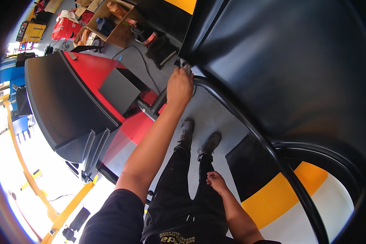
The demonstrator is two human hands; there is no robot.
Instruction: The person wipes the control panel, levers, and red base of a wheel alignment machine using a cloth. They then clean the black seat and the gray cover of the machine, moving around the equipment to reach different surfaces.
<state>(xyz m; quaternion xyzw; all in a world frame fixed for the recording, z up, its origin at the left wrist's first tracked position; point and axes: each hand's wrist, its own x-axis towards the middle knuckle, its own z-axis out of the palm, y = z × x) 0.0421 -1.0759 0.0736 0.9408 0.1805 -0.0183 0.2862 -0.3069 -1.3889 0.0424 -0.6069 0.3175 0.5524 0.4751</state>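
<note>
My left hand [180, 86] is stretched forward, fingers closed on a small crumpled grey cloth [186, 66]. It presses at the near end of a curved black tube [236, 110], beside the lower edge of a large glossy black panel [288, 69]. The fingertips are partly hidden behind the knuckles. Down by my right thigh hangs my right hand [216, 181], its fingers curled in and nothing visible in them.
On the left stands a black and red body part [69, 101] with a grey box-shaped piece [120, 91]. Cardboard boxes [110, 24] and a red bag [66, 28] lie beyond it. A dark cable [144, 61] crosses the grey floor. A yellow frame [65, 211] stands lower left.
</note>
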